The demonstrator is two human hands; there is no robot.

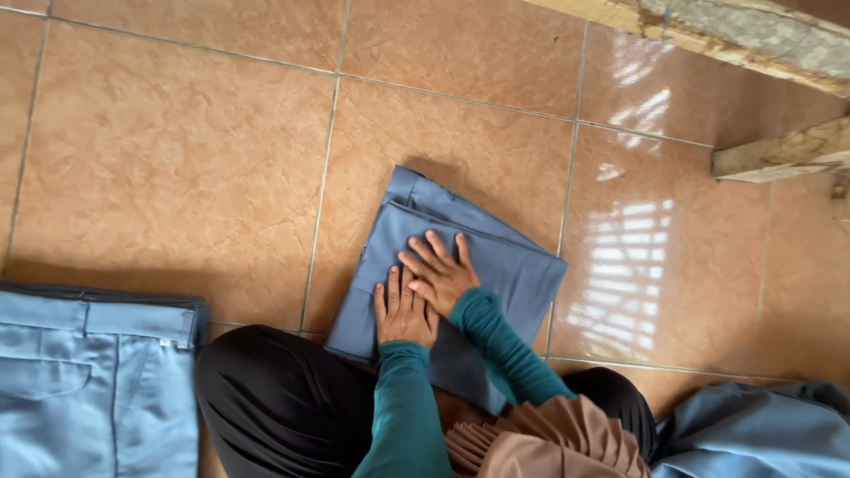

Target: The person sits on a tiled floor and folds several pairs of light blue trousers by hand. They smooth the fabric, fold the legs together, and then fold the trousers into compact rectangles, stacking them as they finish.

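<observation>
Both hands, the left hand (404, 312) just beside the right hand (440, 273), lie flat on folded trousers (496, 257) on the tiled floor (177, 159); another pair (93, 381) lies left, more cloth (753, 429) right.

The floor (177, 159) is glossy terracotta tile with a marbled grain and thin grey grout lines crossing beside and beyond the grip. To the right of the grip, a slatted patch of window light (620, 265) reflects off the tiles. Far up and right of the grip, rough wooden beams (761, 35) with worn, chipped surfaces run along the floor's edge.
</observation>
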